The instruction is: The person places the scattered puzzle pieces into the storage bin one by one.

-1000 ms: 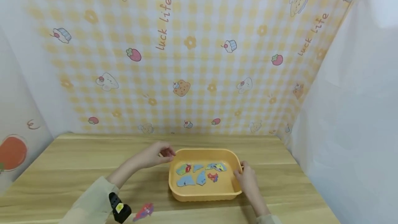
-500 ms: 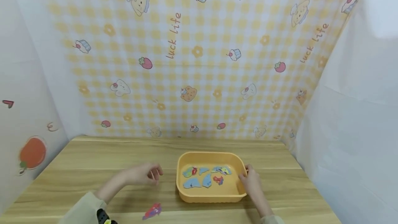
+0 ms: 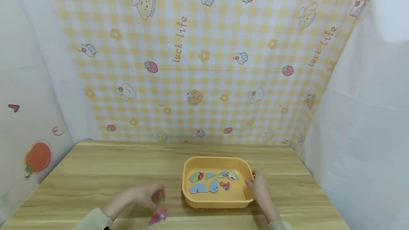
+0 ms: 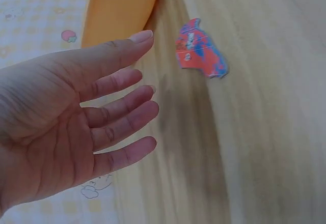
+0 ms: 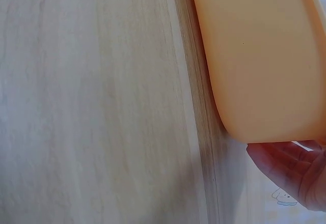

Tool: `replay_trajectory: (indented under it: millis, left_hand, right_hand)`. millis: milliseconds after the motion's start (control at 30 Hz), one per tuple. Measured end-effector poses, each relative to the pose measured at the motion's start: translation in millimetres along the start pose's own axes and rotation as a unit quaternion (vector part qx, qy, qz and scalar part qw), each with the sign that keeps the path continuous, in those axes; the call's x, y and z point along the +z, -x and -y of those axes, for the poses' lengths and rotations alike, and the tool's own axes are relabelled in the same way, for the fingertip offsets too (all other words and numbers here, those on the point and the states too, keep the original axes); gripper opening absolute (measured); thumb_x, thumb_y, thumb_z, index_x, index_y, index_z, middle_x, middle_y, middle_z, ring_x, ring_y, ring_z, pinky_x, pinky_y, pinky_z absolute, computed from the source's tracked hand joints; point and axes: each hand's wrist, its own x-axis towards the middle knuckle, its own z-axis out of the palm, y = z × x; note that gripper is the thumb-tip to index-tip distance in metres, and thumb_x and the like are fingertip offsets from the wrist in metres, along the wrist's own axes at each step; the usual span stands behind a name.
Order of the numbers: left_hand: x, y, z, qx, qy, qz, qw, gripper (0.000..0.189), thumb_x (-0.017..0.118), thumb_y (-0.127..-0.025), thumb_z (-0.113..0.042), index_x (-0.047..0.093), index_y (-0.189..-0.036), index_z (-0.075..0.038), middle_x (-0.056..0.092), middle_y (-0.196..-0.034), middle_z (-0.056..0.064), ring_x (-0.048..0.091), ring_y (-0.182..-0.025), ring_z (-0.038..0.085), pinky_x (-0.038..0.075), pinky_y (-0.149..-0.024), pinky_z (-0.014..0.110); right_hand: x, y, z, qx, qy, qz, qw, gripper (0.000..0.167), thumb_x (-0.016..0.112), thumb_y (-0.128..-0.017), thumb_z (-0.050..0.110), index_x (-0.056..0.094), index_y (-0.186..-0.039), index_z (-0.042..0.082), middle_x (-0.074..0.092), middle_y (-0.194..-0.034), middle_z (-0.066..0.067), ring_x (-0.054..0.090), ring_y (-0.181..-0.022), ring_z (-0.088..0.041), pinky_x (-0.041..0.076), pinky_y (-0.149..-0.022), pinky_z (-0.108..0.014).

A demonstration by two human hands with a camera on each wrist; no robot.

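A red and purple flat printed piece with an irregular outline [image 3: 158, 217] lies on the wooden table, left of the tray. My left hand [image 3: 147, 196] hovers close over it, fingers relaxed and apart, holding nothing; in the left wrist view the piece [image 4: 199, 49] lies beyond the fingertips [image 4: 142, 36]. My right hand [image 3: 258, 187] grips the right end wall of the yellow plastic tray [image 3: 220, 205], thumb inside and fingers outside. In the right wrist view, that hand [image 5: 293, 170] is at the tray's [image 5: 260, 71] end, partly cut off by the frame edge.
Several flat printed pieces lie apart inside the tray, among them a light blue one [image 3: 198, 188], a green and red one [image 3: 196, 176] and a small red one [image 3: 224, 185]. A checked cloth [image 3: 204, 77] hangs behind the wooden table [image 3: 127, 162].
My left hand has left the tray's left rim and moved left and toward me, down over the red and purple piece. My right hand stays on the tray. The head view has shifted.
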Motion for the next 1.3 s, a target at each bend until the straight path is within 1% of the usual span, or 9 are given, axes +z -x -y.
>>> replay_trajectory:
  millis: [167, 267, 467, 600, 733, 900, 1000, 1133, 1300]
  left_hand:
    - [11.9, 1.5, 5.9, 0.0, -0.025, -0.011, 0.9996, 0.035, 0.077, -0.065, -0.012, 0.053, -0.091, -0.008, 0.052, -0.085, 0.0, 0.047, -0.075, 0.007, 0.041, -0.064, 0.018]
    - [17.8, 0.9, 8.8, 0.008, -0.047, -0.023, 0.9986, 0.036, 0.078, -0.064, -0.014, 0.052, -0.089, -0.01, 0.05, -0.085, -0.002, 0.046, -0.075, 0.005, 0.041, -0.065, 0.018]
    - [30.2, 2.4, 9.4, 0.012, -0.044, -0.049, 0.9978, 0.037, 0.076, -0.061, -0.009, 0.05, -0.087, -0.01, 0.046, -0.082, -0.002, 0.041, -0.071, 0.003, 0.037, -0.06, 0.017]
    - [34.2, 4.0, 6.2, -0.005, -0.022, -0.052, 0.9984, 0.032, 0.075, -0.064, -0.007, 0.051, -0.084, -0.01, 0.046, -0.081, -0.002, 0.042, -0.069, 0.004, 0.039, -0.059, 0.017]
    - [33.2, 6.8, 4.5, -0.017, 0.015, -0.043, 0.9988, 0.027, 0.073, -0.067, -0.004, 0.051, -0.083, -0.009, 0.048, -0.083, 0.0, 0.045, -0.071, 0.006, 0.042, -0.062, 0.016]
    - [35.4, 4.2, 7.1, -0.005, 0.003, -0.045, 0.999, 0.026, 0.07, -0.067, 0.0, 0.05, -0.081, -0.01, 0.047, -0.079, -0.003, 0.043, -0.068, 0.002, 0.041, -0.06, 0.016]
    - [37.3, 1.9, 9.0, 0.002, 0.024, -0.042, 0.9988, 0.027, 0.066, -0.065, 0.007, 0.05, -0.079, -0.009, 0.048, -0.075, -0.004, 0.042, -0.065, 0.001, 0.04, -0.057, 0.017]
    - [38.9, -0.5, 12.5, 0.006, 0.077, -0.044, 0.9961, 0.029, 0.065, -0.062, 0.013, 0.05, -0.08, -0.006, 0.051, -0.072, -0.002, 0.045, -0.062, 0.002, 0.042, -0.055, 0.017]
    - [38.7, -5.8, 17.3, 0.037, 0.086, -0.063, 0.9936, 0.028, 0.066, -0.062, 0.012, 0.053, -0.08, -0.004, 0.054, -0.07, -0.001, 0.047, -0.062, 0.0, 0.043, -0.054, 0.016]
  right_hand:
    - [0.7, 0.3, 2.4, 0.002, -0.002, 0.004, 1.0, 0.029, 0.06, -0.08, 0.003, 0.051, -0.103, -0.01, 0.062, -0.087, -0.023, 0.06, -0.072, -0.025, 0.051, -0.06, -0.034]
    - [0.3, 1.3, 3.5, 0.005, -0.006, 0.003, 1.0, 0.029, 0.06, -0.08, 0.003, 0.051, -0.104, -0.01, 0.062, -0.089, -0.024, 0.061, -0.073, -0.026, 0.052, -0.06, -0.035]
    - [1.0, 2.8, 4.0, 0.004, -0.006, 0.0, 1.0, 0.029, 0.059, -0.079, 0.003, 0.051, -0.104, -0.01, 0.062, -0.085, -0.024, 0.06, -0.068, -0.024, 0.052, -0.056, -0.032]
    - [1.0, 2.5, 3.4, 0.001, -0.006, -0.001, 1.0, 0.03, 0.059, -0.078, 0.002, 0.051, -0.104, -0.011, 0.062, -0.082, -0.023, 0.059, -0.066, -0.023, 0.051, -0.054, -0.031]
    - [0.9, 2.2, 2.6, 0.003, -0.008, -0.002, 1.0, 0.03, 0.059, -0.078, 0.002, 0.051, -0.104, -0.01, 0.062, -0.081, -0.022, 0.059, -0.066, -0.023, 0.05, -0.054, -0.032]
    - [2.2, 2.5, -1.9, 0.007, -0.008, -0.003, 0.9999, 0.029, 0.059, -0.078, 0.002, 0.052, -0.103, -0.01, 0.062, -0.081, -0.022, 0.059, -0.068, -0.023, 0.05, -0.056, -0.033]
    - [2.7, 3.1, -3.4, 0.012, -0.01, 0.0, 0.9999, 0.029, 0.059, -0.078, 0.002, 0.052, -0.103, -0.01, 0.062, -0.081, -0.022, 0.059, -0.068, -0.024, 0.05, -0.056, -0.033]
    - [2.3, 2.2, -3.8, 0.006, -0.014, -0.005, 0.9999, 0.03, 0.059, -0.078, 0.003, 0.051, -0.104, -0.01, 0.062, -0.081, -0.022, 0.059, -0.067, -0.025, 0.05, -0.055, -0.034]
    - [5.5, -2.1, -6.5, -0.023, -0.008, -0.036, 0.9991, 0.028, 0.06, -0.076, 0.004, 0.053, -0.1, -0.008, 0.062, -0.082, -0.023, 0.059, -0.065, -0.023, 0.049, -0.054, -0.033]
